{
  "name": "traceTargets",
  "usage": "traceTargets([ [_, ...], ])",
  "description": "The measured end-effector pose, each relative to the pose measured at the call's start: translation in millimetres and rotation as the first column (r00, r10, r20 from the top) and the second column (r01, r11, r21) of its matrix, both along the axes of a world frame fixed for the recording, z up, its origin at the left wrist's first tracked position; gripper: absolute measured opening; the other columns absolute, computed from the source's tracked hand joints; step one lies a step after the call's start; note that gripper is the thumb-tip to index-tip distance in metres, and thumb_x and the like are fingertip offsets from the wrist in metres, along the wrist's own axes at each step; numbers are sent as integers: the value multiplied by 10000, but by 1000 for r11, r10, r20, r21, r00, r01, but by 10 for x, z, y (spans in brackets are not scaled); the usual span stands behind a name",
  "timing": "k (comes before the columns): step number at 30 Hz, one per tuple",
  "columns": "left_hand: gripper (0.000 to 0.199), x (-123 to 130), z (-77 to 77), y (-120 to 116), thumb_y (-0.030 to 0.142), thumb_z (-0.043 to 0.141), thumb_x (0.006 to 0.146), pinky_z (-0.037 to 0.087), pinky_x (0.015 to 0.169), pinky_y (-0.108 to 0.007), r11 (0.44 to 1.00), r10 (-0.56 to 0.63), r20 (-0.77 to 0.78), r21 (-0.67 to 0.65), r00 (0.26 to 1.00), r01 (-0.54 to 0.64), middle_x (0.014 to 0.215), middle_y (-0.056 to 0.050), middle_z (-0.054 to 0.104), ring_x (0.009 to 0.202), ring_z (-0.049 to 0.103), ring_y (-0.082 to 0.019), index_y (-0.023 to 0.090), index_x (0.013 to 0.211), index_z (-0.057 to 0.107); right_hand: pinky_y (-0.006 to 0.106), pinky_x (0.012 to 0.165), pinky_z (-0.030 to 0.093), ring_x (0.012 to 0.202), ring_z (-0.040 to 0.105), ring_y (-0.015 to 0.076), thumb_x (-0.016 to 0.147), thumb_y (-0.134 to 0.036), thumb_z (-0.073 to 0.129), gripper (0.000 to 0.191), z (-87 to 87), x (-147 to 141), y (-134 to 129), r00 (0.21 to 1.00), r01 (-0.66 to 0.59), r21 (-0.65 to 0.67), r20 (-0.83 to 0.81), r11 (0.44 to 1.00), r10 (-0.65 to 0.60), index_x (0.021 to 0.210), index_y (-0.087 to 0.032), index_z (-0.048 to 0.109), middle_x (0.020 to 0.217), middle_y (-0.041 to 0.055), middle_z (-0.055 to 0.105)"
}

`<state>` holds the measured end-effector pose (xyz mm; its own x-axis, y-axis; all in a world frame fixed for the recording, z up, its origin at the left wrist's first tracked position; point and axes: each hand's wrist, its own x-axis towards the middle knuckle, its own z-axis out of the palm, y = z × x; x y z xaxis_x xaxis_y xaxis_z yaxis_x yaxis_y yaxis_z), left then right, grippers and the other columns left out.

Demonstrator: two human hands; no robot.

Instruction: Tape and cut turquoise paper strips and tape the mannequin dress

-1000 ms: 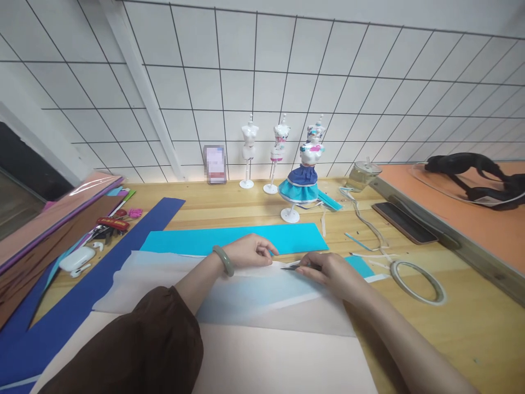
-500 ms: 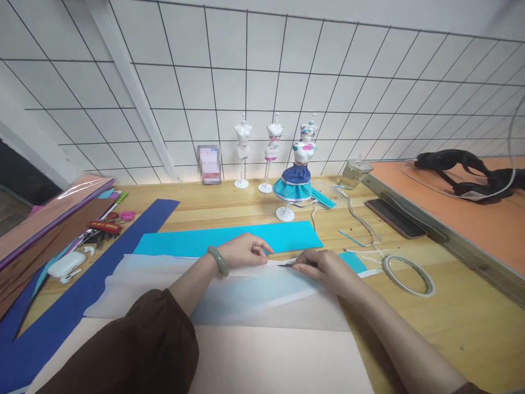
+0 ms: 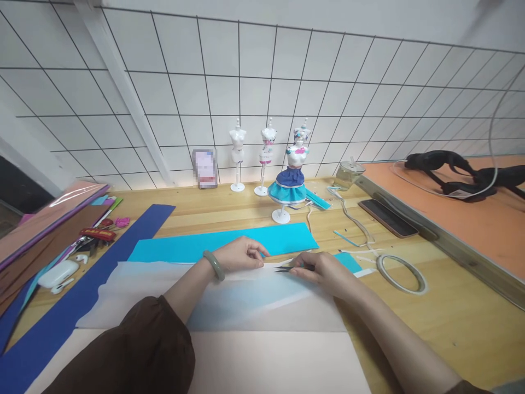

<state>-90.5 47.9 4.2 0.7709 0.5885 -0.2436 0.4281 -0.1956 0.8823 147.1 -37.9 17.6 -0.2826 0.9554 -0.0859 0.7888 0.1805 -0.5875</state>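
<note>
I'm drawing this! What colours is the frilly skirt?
The skirt is mainly dark blue above turquoise, seen best in the head view.

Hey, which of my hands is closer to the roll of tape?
Your right hand. It's to the left of the roll of tape; your left hand is farther left, beyond the right one.

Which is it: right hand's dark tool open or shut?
Slightly open: the dark tool shows two points apart, ahead of the right hand.
</note>
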Motion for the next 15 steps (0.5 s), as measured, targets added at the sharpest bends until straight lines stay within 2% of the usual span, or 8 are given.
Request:
traceTargets([
  [15,383,0,32,-6,307,599,699,453,636,-246,1000,-6,16,-12,1000,7,829,-59,665,724,601,-147,142,1046,597,241,605,364,671,578,157,810,-497,464,329,6,-147,31,996,-41,77,81,996,34,775,-218,635,729,23,672],
])
